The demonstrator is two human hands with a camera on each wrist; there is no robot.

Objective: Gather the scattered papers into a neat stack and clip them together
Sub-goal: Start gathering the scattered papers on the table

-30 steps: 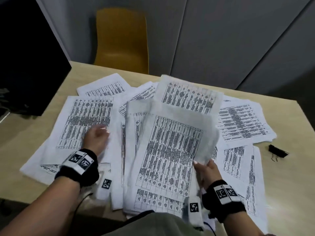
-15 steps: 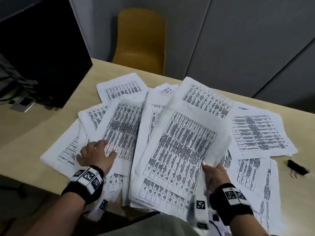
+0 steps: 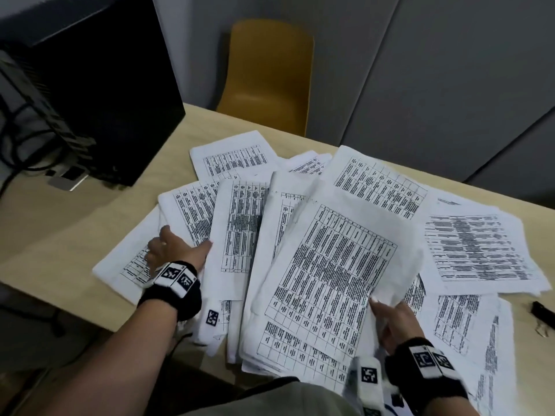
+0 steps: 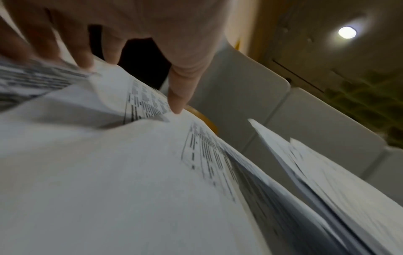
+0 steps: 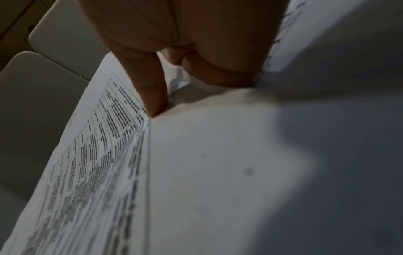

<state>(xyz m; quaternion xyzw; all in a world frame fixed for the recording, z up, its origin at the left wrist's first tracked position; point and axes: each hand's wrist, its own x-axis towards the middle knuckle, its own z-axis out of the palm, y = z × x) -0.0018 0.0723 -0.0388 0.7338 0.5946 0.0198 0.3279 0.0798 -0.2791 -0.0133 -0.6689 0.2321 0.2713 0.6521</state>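
Printed white papers (image 3: 474,247) lie fanned and overlapping across the beige table (image 3: 75,235). My left hand (image 3: 183,241) lies flat, fingers spread, on the sheets at the left; in the left wrist view the left hand (image 4: 170,57) touches the papers (image 4: 109,172) with straight fingers and thumb. My right hand (image 3: 387,316) pinches the right edge of the thick middle pile (image 3: 330,280), thumb on top and fingers hidden underneath. In the right wrist view the right hand (image 5: 157,72) presses its thumb on that pile (image 5: 218,163). A black binder clip (image 3: 542,312) lies at the far right.
A black computer case (image 3: 105,85) with cables stands at the table's back left. A yellow chair (image 3: 267,79) stands behind the table against grey wall panels. Some sheets hang over the near table edge. Bare tabletop shows left of the papers.
My left hand has slid the left sheets rightward, fanning them against the middle pile. The right hand has kept its grip on the pile. The view has swung left.
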